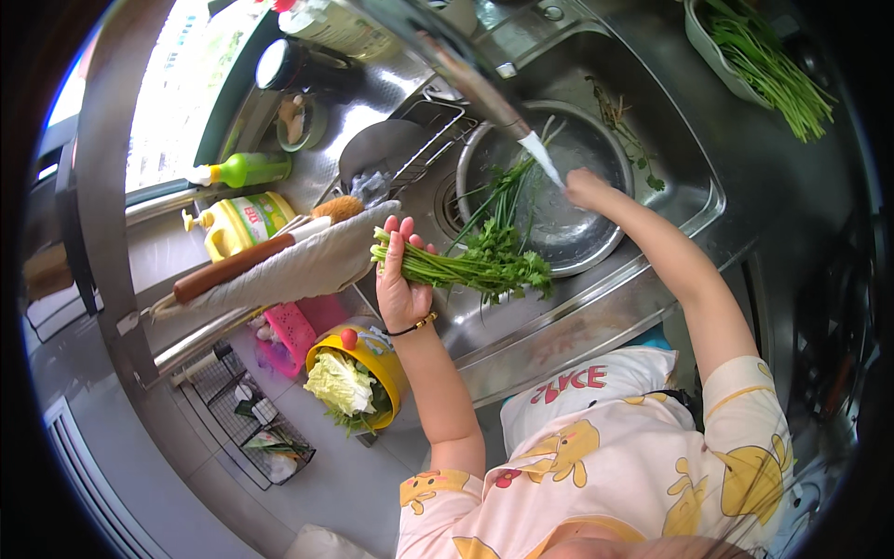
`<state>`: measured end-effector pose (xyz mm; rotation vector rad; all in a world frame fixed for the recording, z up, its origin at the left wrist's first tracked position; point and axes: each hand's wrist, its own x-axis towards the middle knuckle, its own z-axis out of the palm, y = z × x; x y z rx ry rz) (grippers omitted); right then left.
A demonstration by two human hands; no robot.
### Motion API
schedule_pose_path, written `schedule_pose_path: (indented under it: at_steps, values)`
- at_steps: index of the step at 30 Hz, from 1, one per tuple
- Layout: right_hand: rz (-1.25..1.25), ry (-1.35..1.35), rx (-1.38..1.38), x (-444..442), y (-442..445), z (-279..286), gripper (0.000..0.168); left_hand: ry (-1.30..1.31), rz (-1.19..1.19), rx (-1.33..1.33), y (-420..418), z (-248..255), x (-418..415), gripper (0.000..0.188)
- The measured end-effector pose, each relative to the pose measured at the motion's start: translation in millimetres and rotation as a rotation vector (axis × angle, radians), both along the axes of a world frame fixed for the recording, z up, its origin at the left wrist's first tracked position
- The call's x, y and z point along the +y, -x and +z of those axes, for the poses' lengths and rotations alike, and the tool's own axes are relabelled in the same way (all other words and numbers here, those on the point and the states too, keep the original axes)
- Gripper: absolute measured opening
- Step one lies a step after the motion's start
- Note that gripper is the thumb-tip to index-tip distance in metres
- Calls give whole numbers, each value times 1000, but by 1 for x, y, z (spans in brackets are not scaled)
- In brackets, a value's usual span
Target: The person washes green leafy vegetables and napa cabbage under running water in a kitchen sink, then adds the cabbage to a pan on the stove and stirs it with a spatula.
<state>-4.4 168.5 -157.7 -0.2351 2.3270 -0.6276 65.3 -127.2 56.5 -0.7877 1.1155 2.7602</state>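
A bunch of fresh coriander lies across the palm of my left hand, stems held by the thumb, leaves hanging towards the right over the sink's near edge. My right hand looks curled over a round metal basin in the steel sink. Its fingertips are hard to see, so what it holds is unclear. Beside it, what looks like a white stream of water comes from the faucet. Long thin green stalks rest in the basin, partly over its rim.
Stems and roots lie in the sink behind the basin. A container of green stalks stands far right. Left are a wire rack, a cloth on the rail, a yellow pump bottle and a yellow bin with cabbage leaves.
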Motion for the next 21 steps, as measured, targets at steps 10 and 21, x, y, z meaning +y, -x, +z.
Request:
schedule_pose_path:
  at_steps: [10, 21]
  values:
    - [301, 27, -526, 56, 44, 82, 24, -344, -57, 232, -26, -5, -33, 27]
    - [-52, 42, 747, 107, 10, 83, 19, -212, -87, 278, -18, -3, -19, 25]
